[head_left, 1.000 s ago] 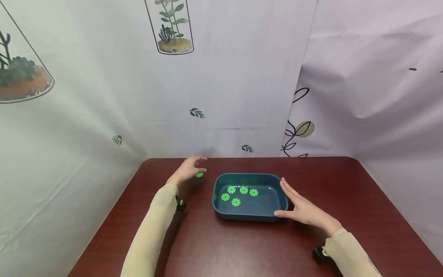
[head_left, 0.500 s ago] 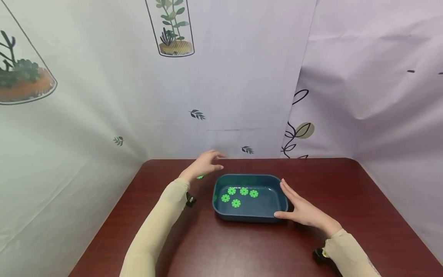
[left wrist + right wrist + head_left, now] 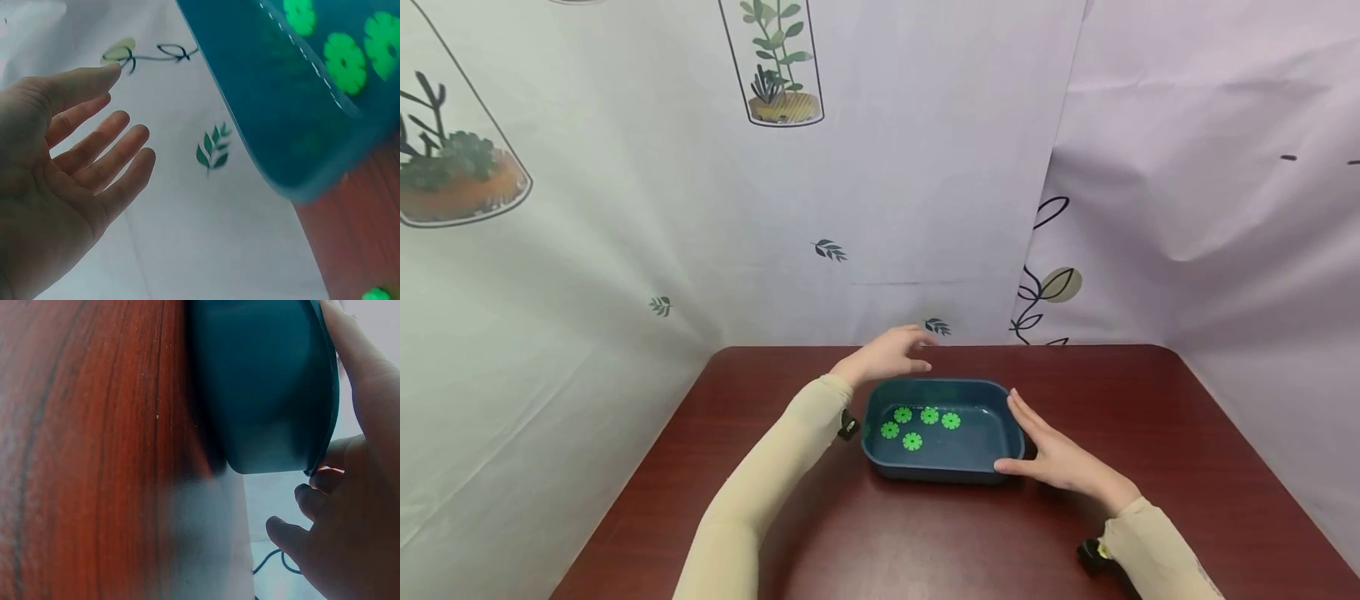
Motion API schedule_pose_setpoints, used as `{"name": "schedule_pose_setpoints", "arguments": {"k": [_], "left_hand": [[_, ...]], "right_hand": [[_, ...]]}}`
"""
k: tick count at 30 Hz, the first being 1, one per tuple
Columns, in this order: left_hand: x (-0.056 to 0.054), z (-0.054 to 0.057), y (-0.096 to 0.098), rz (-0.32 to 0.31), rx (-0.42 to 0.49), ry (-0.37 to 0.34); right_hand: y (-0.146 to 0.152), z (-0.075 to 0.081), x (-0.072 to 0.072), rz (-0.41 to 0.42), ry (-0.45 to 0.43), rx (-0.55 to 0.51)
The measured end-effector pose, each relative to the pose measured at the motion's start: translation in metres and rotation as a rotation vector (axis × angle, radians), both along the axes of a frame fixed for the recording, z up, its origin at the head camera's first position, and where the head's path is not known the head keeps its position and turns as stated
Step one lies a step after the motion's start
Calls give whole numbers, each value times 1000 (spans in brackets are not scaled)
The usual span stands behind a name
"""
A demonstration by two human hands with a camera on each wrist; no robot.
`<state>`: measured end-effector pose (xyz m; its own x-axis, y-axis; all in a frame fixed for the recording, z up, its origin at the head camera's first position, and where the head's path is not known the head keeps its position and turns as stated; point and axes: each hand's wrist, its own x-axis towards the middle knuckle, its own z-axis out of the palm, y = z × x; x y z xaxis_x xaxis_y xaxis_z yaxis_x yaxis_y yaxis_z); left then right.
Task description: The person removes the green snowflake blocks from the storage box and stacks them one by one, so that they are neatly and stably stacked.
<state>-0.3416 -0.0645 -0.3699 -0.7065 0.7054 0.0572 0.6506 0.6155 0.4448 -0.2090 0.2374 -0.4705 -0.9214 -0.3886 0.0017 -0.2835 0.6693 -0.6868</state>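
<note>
My left hand hovers behind the back left of a dark teal rectangular tub. In the left wrist view, this hand has thumb and fingers apart with nothing between them, beside the tub's wall. My right hand rests at the tub's right end, thumb on the front rim and straight fingers along the right rim. In the right wrist view, the right hand touches the rim of the tub while its lower fingers stay off it. Several green flower-shaped discs lie inside, towards the left.
The tub stands on a dark red wooden table. A loose green piece lies on the table outside the tub, hidden by the left arm in the head view. A printed white cloth hangs behind the table, and dark cables show below.
My left hand has moved right, from beside the loose green disc to behind the tub, carrying nothing visible. The right hand and the tub have stayed put.
</note>
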Motion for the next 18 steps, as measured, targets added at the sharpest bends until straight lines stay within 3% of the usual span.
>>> {"name": "schedule_pose_setpoints", "arguments": {"k": [8, 18], "left_hand": [[5, -4, 29, -126, -30, -40], [12, -23, 53, -166, -145, -44]], "right_hand": [[1, 2, -1, -6, -17, -12], [1, 0, 2, 8, -4, -14]]}}
